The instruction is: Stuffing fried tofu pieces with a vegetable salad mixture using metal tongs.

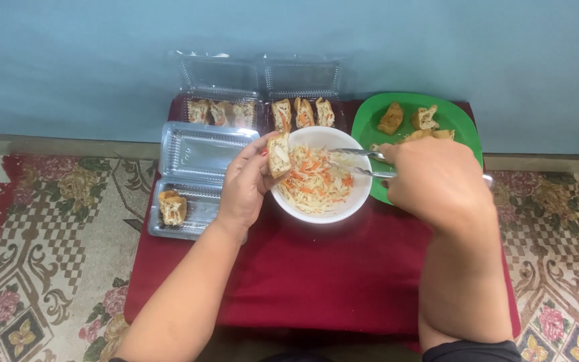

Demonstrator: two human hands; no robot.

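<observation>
At the near edge of the low table, draped in dark red cloth, both forearms are reaching in from below. The left hand is pinching a fried tofu pocket between thumb and curled fingers, holding it upright, touching the rim of the white bowl. The right hand is closing around metal tongs, whose tips are lying over the shredded cabbage and carrot filling; whether the tips are gripping any shreds is hard to tell, since the view is soft there.

Judged step: stuffing in hand, pocket presented, filling being picked up. The next move seems to call for a small pinch of shreds carried to the pocket's slit without tearing the skin.

The pocket is looking golden-brown, pale inside at the cut, with orange flecks already showing.

Left of the bowl, a clear plastic tray is holding one finished piece. Farther back, two open clear boxes are each holding three pieces. Far right, a green plate is bearing unfilled pieces
</observation>
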